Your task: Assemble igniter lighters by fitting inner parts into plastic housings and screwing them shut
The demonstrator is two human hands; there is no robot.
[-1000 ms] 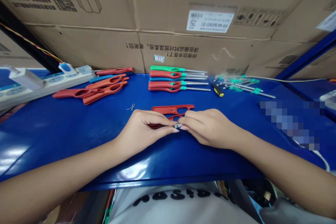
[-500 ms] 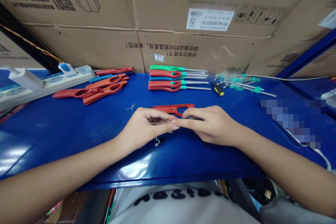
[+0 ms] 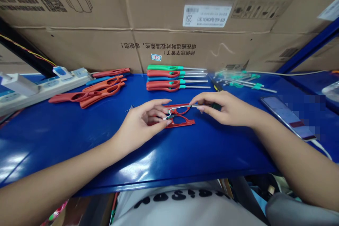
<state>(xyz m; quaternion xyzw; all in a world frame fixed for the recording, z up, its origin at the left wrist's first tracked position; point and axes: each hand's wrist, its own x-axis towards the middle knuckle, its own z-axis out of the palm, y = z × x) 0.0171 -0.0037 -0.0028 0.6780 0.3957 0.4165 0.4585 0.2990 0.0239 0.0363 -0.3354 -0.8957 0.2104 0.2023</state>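
Note:
Two red lighter handle halves point(image 3: 182, 124) lie on the blue table beneath my hands. My left hand point(image 3: 144, 118) pinches the small white end of a thin white and green wire point(image 3: 178, 108) between thumb and fingers, over the left part of the halves. At the wire's other end, my right hand point(image 3: 222, 107) grips a thin metal tube point(image 3: 195, 105) between thumb and forefinger. Something dark green shows behind the fingers of my right hand, and its kind is hidden. The wire spans the gap between both hands.
Assembled lighters point(image 3: 162, 85) with metal tubes lie stacked behind. Red, orange and blue handle shells point(image 3: 103, 93) sit beside a white power strip point(image 3: 50, 86). Tubes with green parts point(image 3: 246, 81), a screwdriver point(image 3: 217, 87) and a phone point(image 3: 286, 116) are at right. Small screws point(image 3: 129, 108) lie left.
My hands have moved apart, my right hand going right and upward. The wire now stretches between them, and the two red halves show more fully. The view has shifted slightly.

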